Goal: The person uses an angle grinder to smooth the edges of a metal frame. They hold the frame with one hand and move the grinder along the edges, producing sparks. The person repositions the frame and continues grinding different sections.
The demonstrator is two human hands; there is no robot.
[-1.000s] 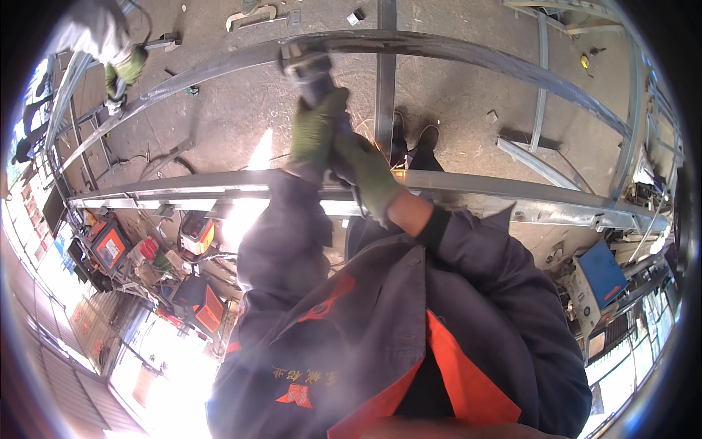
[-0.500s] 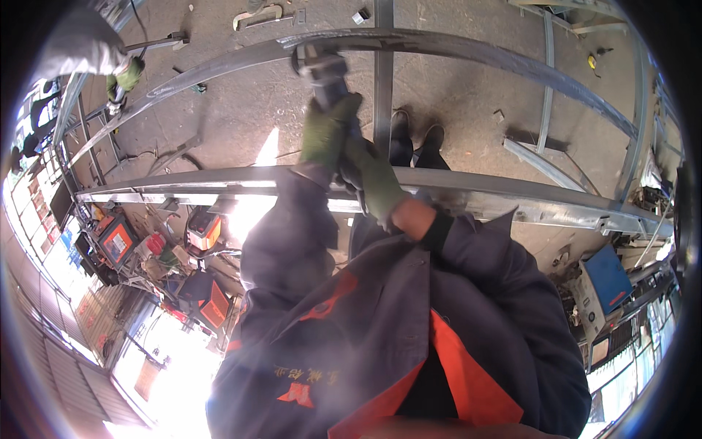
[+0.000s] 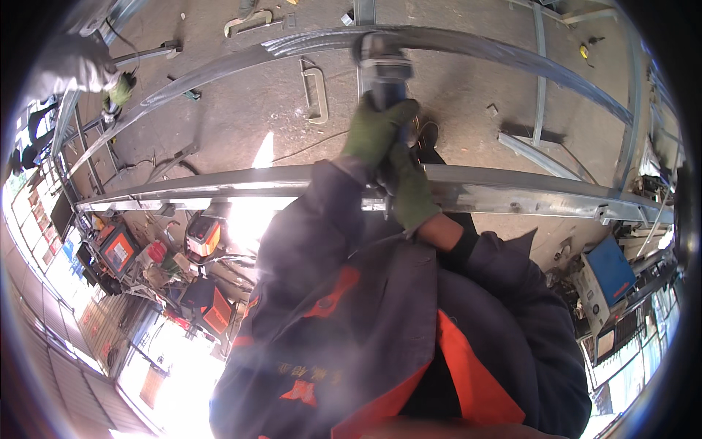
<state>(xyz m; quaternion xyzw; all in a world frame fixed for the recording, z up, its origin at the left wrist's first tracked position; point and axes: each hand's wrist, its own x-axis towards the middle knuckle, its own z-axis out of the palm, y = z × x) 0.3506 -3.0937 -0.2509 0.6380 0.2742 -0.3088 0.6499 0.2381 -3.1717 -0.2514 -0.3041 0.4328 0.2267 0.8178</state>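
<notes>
An angle grinder [image 3: 387, 69] is in both my hands, its head against the curved steel bar [image 3: 292, 45] near an upright steel piece. My left hand [image 3: 376, 132], in a green glove, wraps the grinder's body just behind the head. Behind it, my right hand [image 3: 415, 190], also green-gloved, closes round the rear part, above the straight steel beam [image 3: 278, 175]. Motion blurs the grinder's head, and the disc is hardly visible. Bright, scraped metal shows along the curved bar on both sides of the grinder.
A G-clamp [image 3: 318, 95] lies on the floor inside the frame; another clamp [image 3: 248, 23] lies beyond. At the far left, a co-worker's gloved hand [image 3: 121, 91] is at the curved bar. Orange-and-black machines [image 3: 205, 233] stand at left, a blue-topped machine [image 3: 607, 271] at right.
Both hands have moved the grinder to the right along the curved bar. The G-clamp on the floor, hidden before, now shows. The co-worker's hand has shifted slightly in view.
</notes>
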